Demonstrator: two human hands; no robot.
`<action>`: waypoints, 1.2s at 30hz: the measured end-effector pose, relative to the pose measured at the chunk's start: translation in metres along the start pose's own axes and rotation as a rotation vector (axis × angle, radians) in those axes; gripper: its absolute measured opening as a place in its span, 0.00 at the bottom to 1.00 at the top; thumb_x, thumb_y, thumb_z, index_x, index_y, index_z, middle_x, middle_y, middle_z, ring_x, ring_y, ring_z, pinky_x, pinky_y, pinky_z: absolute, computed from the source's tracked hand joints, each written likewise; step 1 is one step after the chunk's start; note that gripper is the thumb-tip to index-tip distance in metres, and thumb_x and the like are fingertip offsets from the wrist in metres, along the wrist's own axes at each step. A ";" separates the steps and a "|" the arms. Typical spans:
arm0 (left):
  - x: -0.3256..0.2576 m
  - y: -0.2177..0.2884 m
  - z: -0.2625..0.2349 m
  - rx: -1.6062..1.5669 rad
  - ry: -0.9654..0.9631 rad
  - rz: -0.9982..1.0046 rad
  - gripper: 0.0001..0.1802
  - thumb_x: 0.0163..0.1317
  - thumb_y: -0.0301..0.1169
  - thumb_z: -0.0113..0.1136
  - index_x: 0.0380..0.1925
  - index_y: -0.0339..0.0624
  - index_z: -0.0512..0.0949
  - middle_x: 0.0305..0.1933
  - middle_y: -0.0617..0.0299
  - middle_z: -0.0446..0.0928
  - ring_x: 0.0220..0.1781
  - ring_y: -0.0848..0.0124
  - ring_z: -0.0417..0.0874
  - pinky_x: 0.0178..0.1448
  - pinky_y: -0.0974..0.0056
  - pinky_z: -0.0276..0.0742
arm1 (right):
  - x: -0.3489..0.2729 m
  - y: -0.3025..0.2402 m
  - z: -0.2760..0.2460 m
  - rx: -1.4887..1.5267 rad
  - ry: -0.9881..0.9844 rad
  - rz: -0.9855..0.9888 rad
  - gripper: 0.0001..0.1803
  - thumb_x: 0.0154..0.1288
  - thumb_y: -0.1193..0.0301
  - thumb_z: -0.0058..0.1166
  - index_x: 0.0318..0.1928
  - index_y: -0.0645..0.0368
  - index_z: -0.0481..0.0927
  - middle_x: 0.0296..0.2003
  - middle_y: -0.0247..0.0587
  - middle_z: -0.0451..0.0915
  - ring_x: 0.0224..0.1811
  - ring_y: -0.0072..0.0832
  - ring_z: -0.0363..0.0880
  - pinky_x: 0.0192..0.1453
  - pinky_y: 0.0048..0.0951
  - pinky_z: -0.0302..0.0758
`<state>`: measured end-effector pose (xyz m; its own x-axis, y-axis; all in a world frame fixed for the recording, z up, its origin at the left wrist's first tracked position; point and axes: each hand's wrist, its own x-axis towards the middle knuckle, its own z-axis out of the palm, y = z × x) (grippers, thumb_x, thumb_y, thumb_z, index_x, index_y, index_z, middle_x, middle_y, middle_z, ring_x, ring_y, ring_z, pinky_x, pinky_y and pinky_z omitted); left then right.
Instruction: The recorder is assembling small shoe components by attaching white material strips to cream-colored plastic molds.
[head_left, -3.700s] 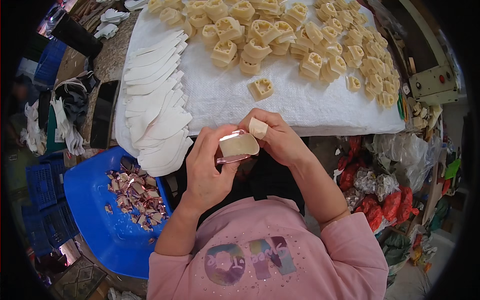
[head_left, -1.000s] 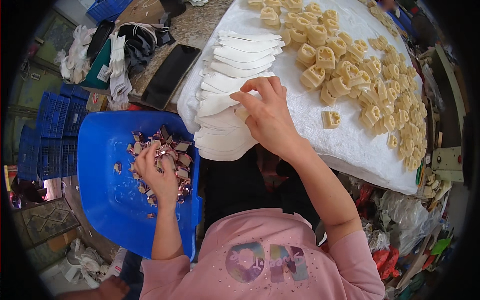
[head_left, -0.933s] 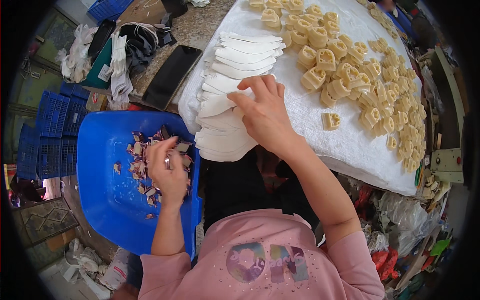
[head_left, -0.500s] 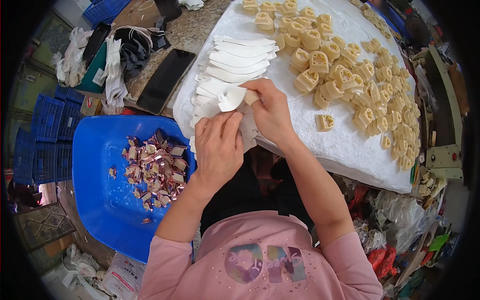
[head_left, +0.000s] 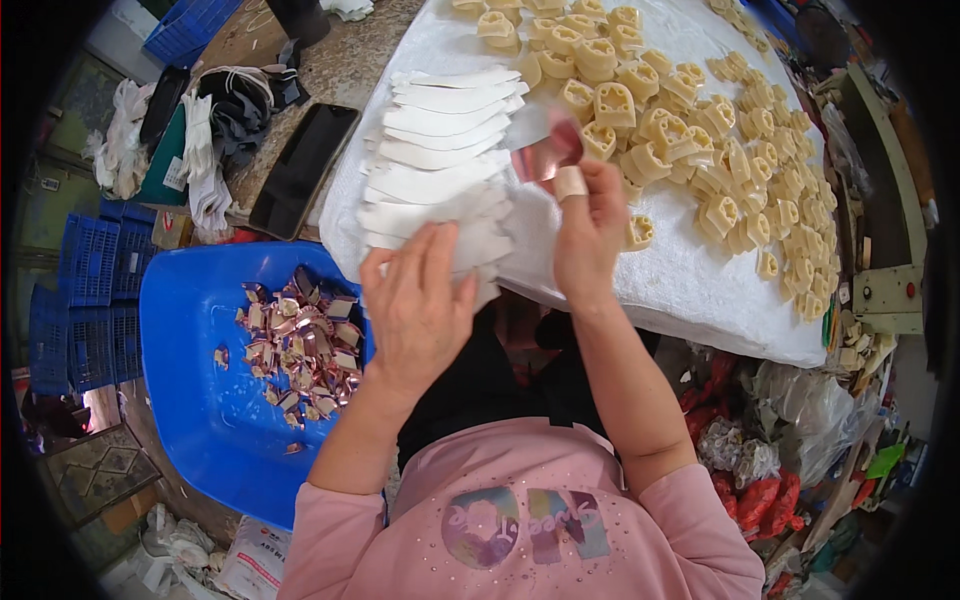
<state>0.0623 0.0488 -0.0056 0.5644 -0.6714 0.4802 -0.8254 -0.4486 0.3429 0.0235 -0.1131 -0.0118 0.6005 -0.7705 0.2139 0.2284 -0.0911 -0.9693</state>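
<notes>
at lower left of the frame, a blue tub (head_left: 185,340) holds shiny pink pieces (head_left: 300,345); near centre, the left hand (head_left: 415,300), fingers apart, is over white strips (head_left: 445,125); right of it, the right hand (head_left: 590,230) clamps its fingers on a blurred glossy pink strip (head_left: 553,152); beige blocks (head_left: 645,165) sit upper right.

A black phone (head_left: 305,170) lies flat on a speckled brown table top (head_left: 365,50). Past it sit a heap of dark cloth (head_left: 238,112), some limp white cloths (head_left: 200,150) and a green box (head_left: 160,178). Blue crates (head_left: 90,265) are stacked on the far left. A white sack (head_left: 255,560) is down low near them. On the right are a pale metal box (head_left: 888,300) with a red knob (head_left: 911,290), crinkly clear plastic (head_left: 805,415), red bags (head_left: 772,505) and a bright green scrap (head_left: 886,460)
</notes>
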 end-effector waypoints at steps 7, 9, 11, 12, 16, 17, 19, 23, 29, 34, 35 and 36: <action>0.006 0.010 -0.008 -0.155 -0.005 -0.069 0.25 0.48 0.26 0.60 0.50 0.33 0.72 0.51 0.49 0.75 0.52 0.53 0.74 0.58 0.56 0.61 | 0.003 -0.044 -0.053 -0.596 -0.070 -0.483 0.06 0.52 0.81 0.53 0.32 0.61 0.73 0.35 0.40 0.75 0.36 0.32 0.72 0.39 0.28 0.68; 0.006 0.028 -0.001 -0.330 0.001 0.020 0.24 0.51 0.28 0.59 0.50 0.33 0.73 0.50 0.48 0.75 0.51 0.52 0.74 0.56 0.57 0.65 | -0.007 -0.053 -0.060 -0.827 -0.127 -0.725 0.08 0.47 0.81 0.53 0.31 0.60 0.73 0.36 0.41 0.75 0.40 0.36 0.73 0.41 0.32 0.69; 0.001 0.043 0.010 -0.827 -0.190 -0.162 0.23 0.62 0.37 0.54 0.51 0.30 0.70 0.51 0.47 0.72 0.52 0.57 0.73 0.54 0.60 0.66 | -0.024 -0.058 -0.059 -1.059 -0.260 -0.758 0.08 0.41 0.76 0.54 0.28 0.59 0.74 0.40 0.40 0.75 0.45 0.40 0.71 0.47 0.42 0.67; 0.000 0.052 0.016 -1.091 -0.212 -0.344 0.22 0.65 0.38 0.50 0.51 0.30 0.70 0.46 0.51 0.73 0.47 0.63 0.74 0.50 0.63 0.68 | -0.031 -0.058 -0.059 -1.033 -0.327 -0.764 0.09 0.41 0.74 0.55 0.27 0.58 0.74 0.41 0.41 0.74 0.45 0.39 0.71 0.48 0.43 0.66; 0.005 0.067 0.031 -1.592 -0.202 -0.829 0.23 0.72 0.38 0.37 0.53 0.28 0.69 0.25 0.64 0.72 0.26 0.81 0.69 0.29 0.75 0.63 | -0.036 -0.052 -0.075 -0.905 -0.382 -0.638 0.11 0.41 0.71 0.60 0.30 0.58 0.75 0.41 0.43 0.73 0.45 0.40 0.70 0.49 0.43 0.65; 0.008 0.064 0.033 -1.649 -0.167 -0.841 0.23 0.72 0.38 0.36 0.54 0.28 0.68 0.26 0.63 0.72 0.26 0.80 0.68 0.29 0.74 0.63 | -0.032 -0.044 -0.083 -0.796 -0.303 -0.549 0.12 0.42 0.72 0.61 0.31 0.58 0.76 0.40 0.42 0.73 0.44 0.40 0.69 0.49 0.43 0.65; 0.008 0.063 0.037 -1.683 -0.174 -0.736 0.23 0.72 0.36 0.36 0.56 0.29 0.66 0.26 0.61 0.72 0.26 0.79 0.68 0.29 0.73 0.63 | -0.018 -0.025 -0.101 -0.876 -0.148 -0.506 0.15 0.42 0.71 0.64 0.34 0.58 0.78 0.38 0.43 0.73 0.42 0.41 0.69 0.45 0.40 0.67; 0.009 0.074 0.042 -1.687 -0.210 -0.729 0.23 0.71 0.35 0.39 0.58 0.28 0.62 0.26 0.59 0.71 0.25 0.76 0.68 0.28 0.71 0.63 | -0.007 -0.004 -0.113 -1.070 0.041 -0.380 0.18 0.39 0.70 0.66 0.33 0.61 0.77 0.35 0.44 0.72 0.39 0.42 0.69 0.40 0.35 0.70; 0.006 0.073 0.039 -1.636 -0.222 -0.748 0.20 0.70 0.32 0.42 0.57 0.31 0.64 0.27 0.59 0.71 0.26 0.75 0.69 0.29 0.71 0.64 | -0.003 -0.034 -0.126 -1.163 -0.223 -0.138 0.12 0.46 0.74 0.58 0.34 0.61 0.73 0.32 0.45 0.75 0.39 0.43 0.71 0.41 0.40 0.71; 0.005 0.070 0.040 -1.702 -0.158 -0.731 0.21 0.70 0.32 0.41 0.57 0.30 0.63 0.32 0.55 0.74 0.31 0.73 0.72 0.34 0.70 0.67 | -0.011 -0.027 -0.136 -1.102 -0.206 -0.309 0.17 0.49 0.82 0.50 0.43 0.62 0.75 0.36 0.49 0.75 0.39 0.43 0.72 0.46 0.40 0.72; 0.006 0.072 0.039 -1.742 -0.122 -0.762 0.21 0.70 0.33 0.41 0.58 0.29 0.63 0.33 0.53 0.75 0.32 0.71 0.73 0.35 0.69 0.68 | -0.013 -0.020 -0.136 -1.032 -0.121 -0.457 0.21 0.49 0.85 0.48 0.46 0.61 0.75 0.37 0.49 0.75 0.39 0.43 0.73 0.48 0.39 0.72; 0.009 0.076 0.037 -1.736 -0.114 -0.768 0.21 0.70 0.33 0.41 0.58 0.29 0.63 0.33 0.53 0.75 0.32 0.71 0.73 0.35 0.69 0.68 | -0.013 -0.014 -0.139 -1.025 -0.129 -0.456 0.21 0.49 0.85 0.48 0.46 0.61 0.75 0.37 0.49 0.75 0.39 0.43 0.73 0.48 0.39 0.72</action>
<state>0.0041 -0.0133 -0.0050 0.6869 -0.7061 -0.1720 0.5332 0.3290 0.7794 -0.0940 -0.1891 -0.0180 0.7101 -0.4677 0.5264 -0.2549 -0.8676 -0.4269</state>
